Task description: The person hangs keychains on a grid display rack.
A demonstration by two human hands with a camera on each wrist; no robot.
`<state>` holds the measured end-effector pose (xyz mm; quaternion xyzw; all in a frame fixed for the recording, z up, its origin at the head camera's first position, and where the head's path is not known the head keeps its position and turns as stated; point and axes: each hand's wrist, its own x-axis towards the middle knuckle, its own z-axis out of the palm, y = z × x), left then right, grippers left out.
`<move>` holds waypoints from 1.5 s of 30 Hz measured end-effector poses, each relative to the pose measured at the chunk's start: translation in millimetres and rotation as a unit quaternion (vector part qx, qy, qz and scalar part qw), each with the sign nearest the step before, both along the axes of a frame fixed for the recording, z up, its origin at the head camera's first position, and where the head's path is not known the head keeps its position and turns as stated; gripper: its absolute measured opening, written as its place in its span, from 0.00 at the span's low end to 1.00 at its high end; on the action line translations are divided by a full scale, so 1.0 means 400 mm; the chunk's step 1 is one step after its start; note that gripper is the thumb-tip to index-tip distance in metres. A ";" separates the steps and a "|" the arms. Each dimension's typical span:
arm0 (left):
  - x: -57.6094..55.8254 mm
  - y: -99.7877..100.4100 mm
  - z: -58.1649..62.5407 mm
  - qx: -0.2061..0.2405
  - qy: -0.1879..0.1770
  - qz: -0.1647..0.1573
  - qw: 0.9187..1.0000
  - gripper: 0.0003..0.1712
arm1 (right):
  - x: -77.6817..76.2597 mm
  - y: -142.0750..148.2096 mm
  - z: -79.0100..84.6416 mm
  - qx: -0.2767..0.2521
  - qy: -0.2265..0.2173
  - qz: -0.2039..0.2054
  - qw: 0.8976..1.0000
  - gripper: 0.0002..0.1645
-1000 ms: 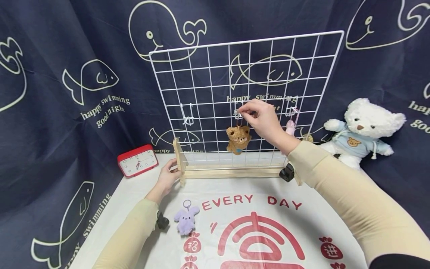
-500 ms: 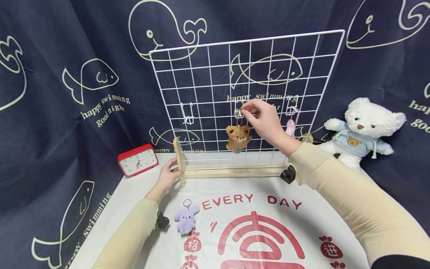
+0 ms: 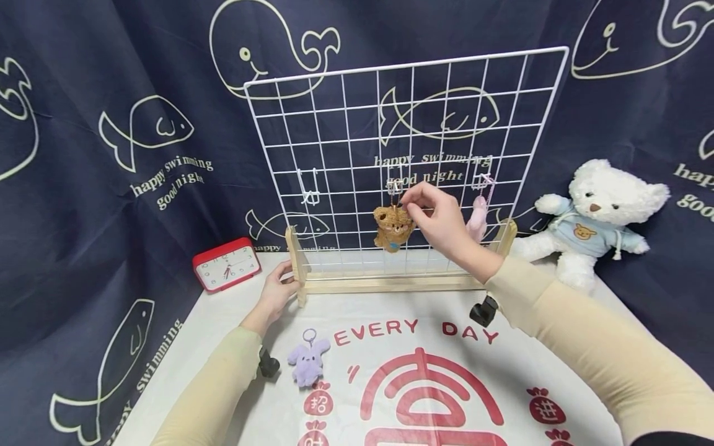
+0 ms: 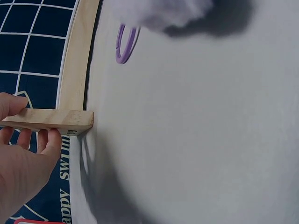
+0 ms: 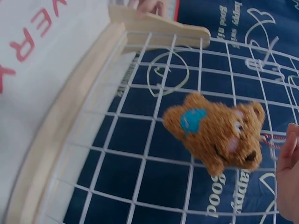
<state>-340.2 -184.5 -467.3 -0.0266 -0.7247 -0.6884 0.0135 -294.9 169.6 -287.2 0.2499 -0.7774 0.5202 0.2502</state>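
Observation:
A brown plush bear keychain (image 3: 393, 228) hangs by its chain from a middle hook (image 3: 395, 188) on the white wire grid (image 3: 361, 144). My right hand (image 3: 440, 223) is just right of the bear, its bent fingertips beside the ear. In the right wrist view, the bear (image 5: 215, 133) shows its blue belly patch, and part of my right hand (image 5: 288, 179) appears at the edge, apart from the plush. My left hand (image 3: 274, 297) grips the wooden stand's left foot (image 4: 56, 119), thumb on one side and fingers on the other.
A purple plush bunny keychain (image 3: 308, 362) lies on the white tablecloth. Another hook (image 3: 308, 193) hangs at the grid's left; a pink plush keychain (image 3: 476, 218) hangs at its right. A red clock (image 3: 227, 265) and a white teddy bear (image 3: 595, 217) flank the stand.
My right hand has come away from the hook and moved down to the right, leaving the bear keychain hanging. My left hand stays on the stand.

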 end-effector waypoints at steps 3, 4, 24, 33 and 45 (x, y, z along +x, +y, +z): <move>-0.002 -0.003 -0.003 -0.006 0.000 0.003 1.000 0.38 | 0.015 -0.013 -0.021 -0.004 -0.010 0.016 1.000 0.07; -0.004 -0.003 -0.004 -0.007 0.000 0.003 1.000 0.38 | 0.020 -0.016 -0.029 -0.004 -0.013 0.020 1.000 0.07; -0.004 0.003 0.005 -0.011 -0.001 0.004 1.000 0.38 | 0.078 -0.107 -0.176 0.090 -0.103 0.117 0.984 0.13; 0.033 0.005 0.060 -0.003 -0.010 -0.014 1.000 0.38 | 0.082 -0.162 -0.235 0.159 -0.161 0.159 0.961 0.14; 0.000 -0.002 0.003 -0.014 -0.004 0.000 1.000 0.39 | 0.083 -0.266 -0.339 0.190 -0.184 0.181 0.947 0.15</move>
